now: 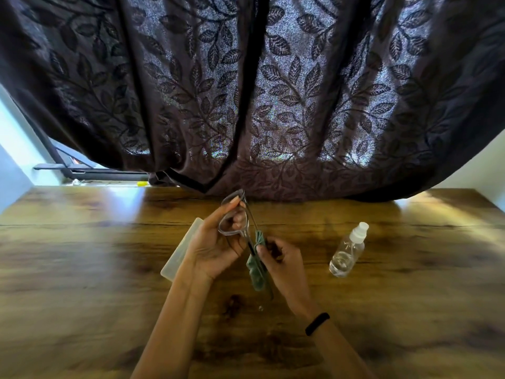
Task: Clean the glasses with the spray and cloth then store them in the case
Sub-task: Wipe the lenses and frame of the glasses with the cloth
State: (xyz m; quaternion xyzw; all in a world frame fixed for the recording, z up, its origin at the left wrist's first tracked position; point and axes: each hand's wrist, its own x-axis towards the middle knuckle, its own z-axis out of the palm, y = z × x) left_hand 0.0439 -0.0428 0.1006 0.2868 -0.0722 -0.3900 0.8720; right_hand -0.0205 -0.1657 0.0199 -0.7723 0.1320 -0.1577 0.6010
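Observation:
My left hand holds the clear-framed glasses upright above the table, fingers wrapped around the front frame. My right hand pinches a green cloth around one dark temple arm of the glasses, and the rest of the cloth hangs down below my fingers. A clear spray bottle with a white nozzle stands on the table to the right of my hands. The translucent case lies closed on the table to the left, partly hidden behind my left hand.
The wooden table stretches wide to both sides. A dark leaf-patterned curtain hangs along the table's far edge. A black band circles my right wrist.

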